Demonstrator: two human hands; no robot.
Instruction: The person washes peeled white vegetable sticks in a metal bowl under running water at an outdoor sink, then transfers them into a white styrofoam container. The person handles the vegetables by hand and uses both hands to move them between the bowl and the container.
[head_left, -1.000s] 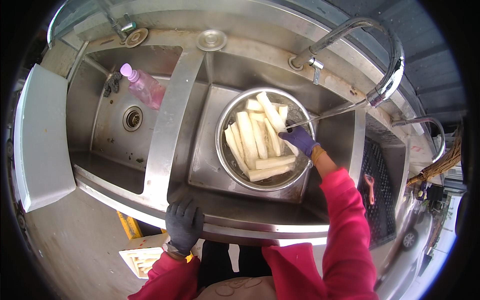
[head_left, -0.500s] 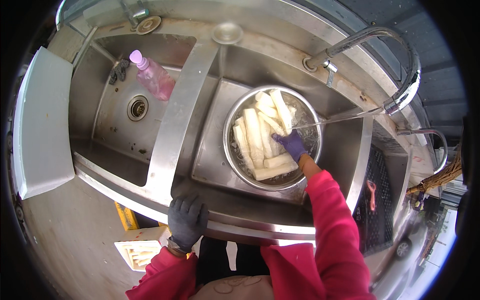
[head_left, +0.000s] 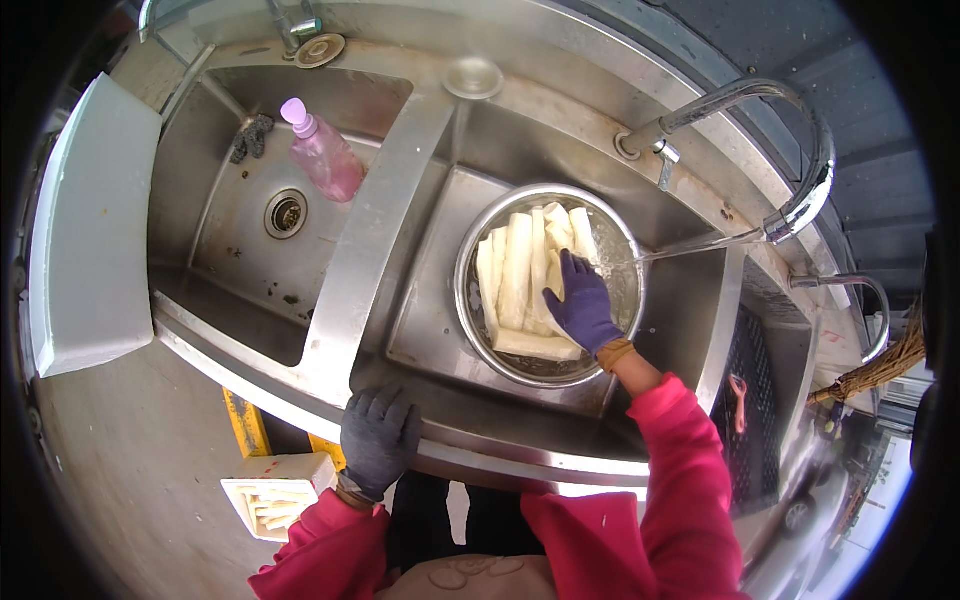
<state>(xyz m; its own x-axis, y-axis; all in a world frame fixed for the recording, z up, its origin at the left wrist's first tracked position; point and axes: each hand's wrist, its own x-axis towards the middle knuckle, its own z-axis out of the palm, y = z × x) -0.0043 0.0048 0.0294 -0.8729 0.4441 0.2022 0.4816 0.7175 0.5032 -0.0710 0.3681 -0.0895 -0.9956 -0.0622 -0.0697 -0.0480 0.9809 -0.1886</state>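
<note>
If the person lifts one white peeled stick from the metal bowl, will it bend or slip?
The white sticks look thick and straight, so probably stiff, not floppy. Water from the tap runs into the metal bowl, so they are likely slippery under the right hand.

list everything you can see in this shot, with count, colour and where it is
sink: one, steel, two basins, spans the middle
metal bowl: one, silver, in the right basin
pale peeled sticks: several, cream white, in the metal bowl
faucet: one, chrome, arched over the right basin, water running from it
second faucet: one, chrome, far right
soap bottle: one, pink with lilac cap, lying in the left basin
scrubber: one, dark grey, back of the left basin
white board: one, left of the sink
white crate: one, on the floor below the sink
broom: one, straw, far right
left hand: grey glove, resting on the sink's front edge
right hand: purple glove, on the sticks in the bowl
</note>
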